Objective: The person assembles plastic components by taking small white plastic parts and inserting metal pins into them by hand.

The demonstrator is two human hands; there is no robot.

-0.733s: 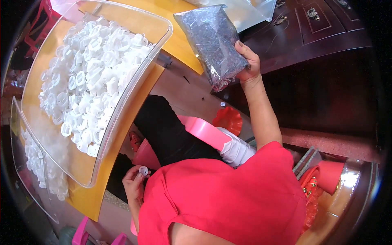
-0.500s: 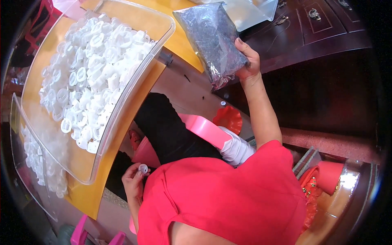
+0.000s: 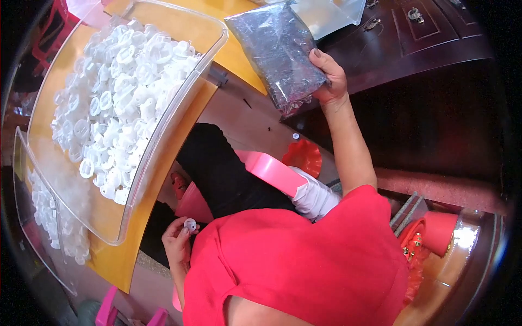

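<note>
Your right hand (image 3: 330, 81) grips the dark bag (image 3: 280, 51) at the yellow table's (image 3: 228, 60) edge; your left hand (image 3: 176, 242) pinches a white cap (image 3: 190, 224) near your lap, below the tray (image 3: 163, 125).

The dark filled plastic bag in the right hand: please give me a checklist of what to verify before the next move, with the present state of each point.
1. Right hand grips the dark filled plastic bag firmly: ok, fingers wrap its lower edge.
2. Bag is closed: cannot tell, its top runs out of view.
3. Bag is supported: cannot tell whether it rests on the yellow table or hangs above it.
4. Left hand holds the small white round plastic cap: ok, pinched at the fingertips.
5. Clear plastic tray of white caps sits steady: ok, flat on the table.
</note>
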